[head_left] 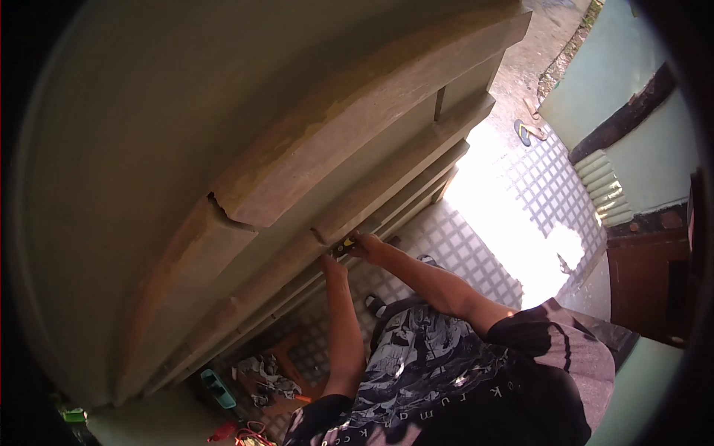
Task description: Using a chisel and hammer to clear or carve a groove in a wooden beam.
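Observation:
My right hand [364,245] is closed around a small black and yellow hand tool [344,246]; its exact kind is too small to make out. Just to the left, my left hand [332,263] is closed at the other end of the same tool, its fingers partly hidden. Both hands are against one of the lower wooden ledges [401,178] that run along a pale wall. Close above the tool, a dark notch [318,236] marks the ledge. Higher up, a thicker wooden beam [357,126] has a jagged gap across it, left of my hands.
Below left lie a teal tray [217,389], an orange-brown stool-like thing [286,357] with crumpled cloth on it, and red cords [254,433]. A flip-flop [523,133] rests on the tiled floor [476,245] far right. A brown wooden cabinet [647,286] stands at right.

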Available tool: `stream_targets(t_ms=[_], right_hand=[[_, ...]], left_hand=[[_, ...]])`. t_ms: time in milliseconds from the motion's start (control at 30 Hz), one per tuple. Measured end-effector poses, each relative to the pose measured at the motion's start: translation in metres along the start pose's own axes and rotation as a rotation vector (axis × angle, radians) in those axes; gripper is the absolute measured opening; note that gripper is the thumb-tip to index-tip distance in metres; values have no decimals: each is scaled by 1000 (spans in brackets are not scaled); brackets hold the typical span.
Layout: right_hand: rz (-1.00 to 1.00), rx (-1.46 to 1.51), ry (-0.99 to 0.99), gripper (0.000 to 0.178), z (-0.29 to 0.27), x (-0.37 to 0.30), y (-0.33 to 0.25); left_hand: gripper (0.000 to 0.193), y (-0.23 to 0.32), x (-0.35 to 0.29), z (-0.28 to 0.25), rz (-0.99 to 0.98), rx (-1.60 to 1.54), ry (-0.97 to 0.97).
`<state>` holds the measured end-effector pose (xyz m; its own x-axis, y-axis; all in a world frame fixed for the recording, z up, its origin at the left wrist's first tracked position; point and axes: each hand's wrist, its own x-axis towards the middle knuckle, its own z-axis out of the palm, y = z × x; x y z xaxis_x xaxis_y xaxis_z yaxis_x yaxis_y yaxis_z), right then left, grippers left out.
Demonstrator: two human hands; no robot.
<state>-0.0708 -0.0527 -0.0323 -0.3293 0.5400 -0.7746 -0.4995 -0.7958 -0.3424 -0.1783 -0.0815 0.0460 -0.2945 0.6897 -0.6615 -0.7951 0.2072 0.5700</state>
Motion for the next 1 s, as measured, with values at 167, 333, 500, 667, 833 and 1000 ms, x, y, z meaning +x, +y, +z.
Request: stream_targets(t_ms=[167,333,500,667,833,1000], right_hand=[[-57,-65,12,36,-2,-18,7],[-28,-46,68,35,-8,-13,-7],[-2,-11,36,36,1,-16,-2],[68,79,-131,39,14,-28,17],[-90,-161,-214,39,11,-31,18],[-12,132,-120,35,14,-38,18]], left_hand=[[47,-13,16,-11,275,337,210],[55,-46,39,-8,144,214,48],[58,3,21,-62,60,296,546],[50,11,-6,-89,160,274,300],[51,-6,-26,-81,451,480,-168],[33,-38,-18,-55,725,627,-320]])
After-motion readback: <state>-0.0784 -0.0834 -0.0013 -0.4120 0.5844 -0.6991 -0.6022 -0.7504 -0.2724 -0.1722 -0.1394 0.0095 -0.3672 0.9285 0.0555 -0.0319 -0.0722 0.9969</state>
